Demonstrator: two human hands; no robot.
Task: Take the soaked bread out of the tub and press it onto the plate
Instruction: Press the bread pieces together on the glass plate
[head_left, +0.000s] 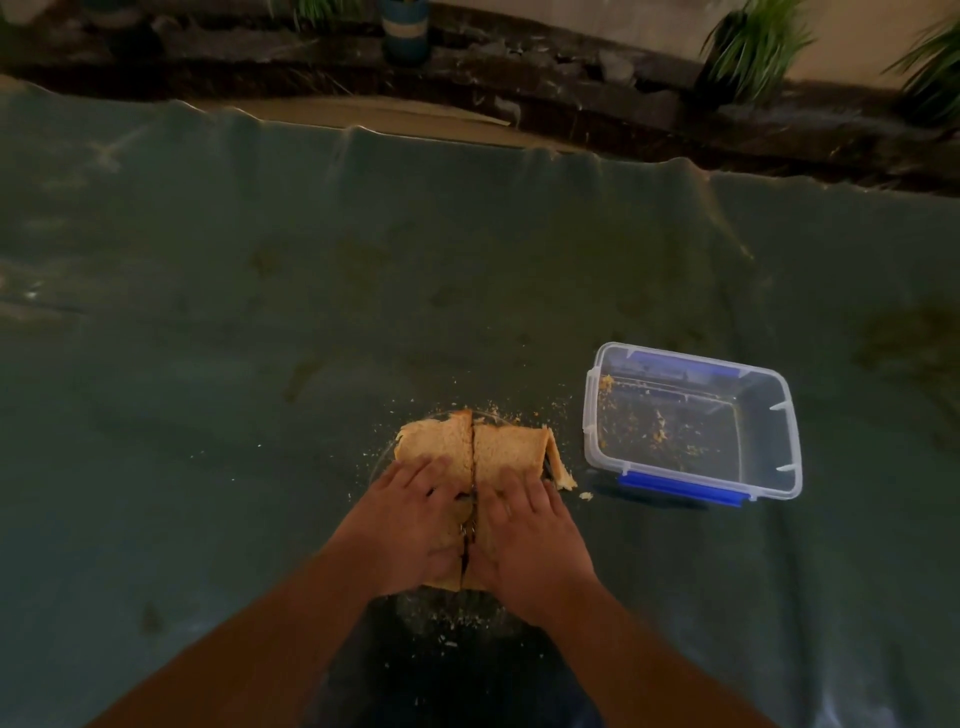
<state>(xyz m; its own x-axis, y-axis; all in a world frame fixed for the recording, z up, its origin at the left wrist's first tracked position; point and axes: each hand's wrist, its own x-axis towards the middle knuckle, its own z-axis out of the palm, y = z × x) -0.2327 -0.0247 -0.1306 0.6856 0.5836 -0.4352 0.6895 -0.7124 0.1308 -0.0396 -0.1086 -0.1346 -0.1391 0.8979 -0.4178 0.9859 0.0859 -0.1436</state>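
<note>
Both hands are lying flat, palms down, on the bread (470, 454) — the left hand (410, 525) on the left slab, the right hand (524, 530) on the right slab. Neither hand is closing around anything; the fingers are stretching forward, slightly spread, and pressing on the top surface. The two slabs are sitting side by side with a dark seam running between them, right in the gap between the hands. Under the bread a clear plate (382, 460) is showing only as a faint rim just left of the left fingertips. A torn flap of bread is hanging off just beyond the right hand's fingertips, on its outer side.

The tub (691, 421) is standing well to the right of the right hand, open, with only crumbs and scraps lying on its bottom — its blue clasp is facing the person. Crumbs are scattering over the green cloth (208, 364) around both hands.
</note>
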